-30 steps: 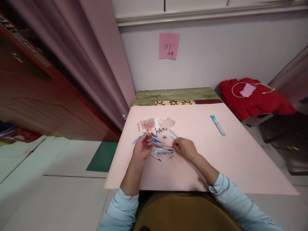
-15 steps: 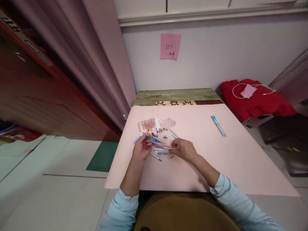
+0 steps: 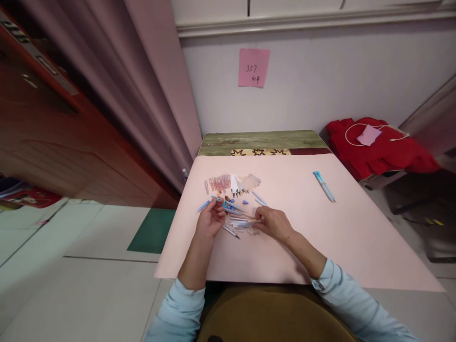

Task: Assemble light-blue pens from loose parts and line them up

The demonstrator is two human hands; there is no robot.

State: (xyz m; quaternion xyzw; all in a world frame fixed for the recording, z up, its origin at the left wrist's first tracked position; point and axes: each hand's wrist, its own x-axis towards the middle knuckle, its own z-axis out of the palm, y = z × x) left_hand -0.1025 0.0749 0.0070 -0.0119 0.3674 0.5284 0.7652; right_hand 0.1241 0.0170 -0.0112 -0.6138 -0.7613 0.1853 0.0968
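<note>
My left hand (image 3: 211,219) is closed, thumb and fingers pinching a blue pen (image 3: 204,206) that sticks out to the left. Beside it lies a pile of pale pen barrels (image 3: 238,223) with small blue pieces (image 3: 245,203) around them. At the pile's right side is my right hand (image 3: 273,221), fingers pinched together at the ends of some barrels; what exactly lies between the fingertips is hidden. Behind the hands are a row of clear and orange pen parts (image 3: 220,182), white refills with dark tips (image 3: 234,185) and translucent tubes (image 3: 251,181).
Two or more joined-looking blue pens (image 3: 324,186) lie together at the right of the pink-covered table (image 3: 285,261). A red cloth (image 3: 377,154) with a white cable sits beyond the right edge. A pink note (image 3: 253,68) is on the wall, a curtain (image 3: 156,71) at the left.
My right hand's fingers have shifted slightly at the pile, and the pale barrels near them have moved a little. The left hand keeps its hold on the blue pen.
</note>
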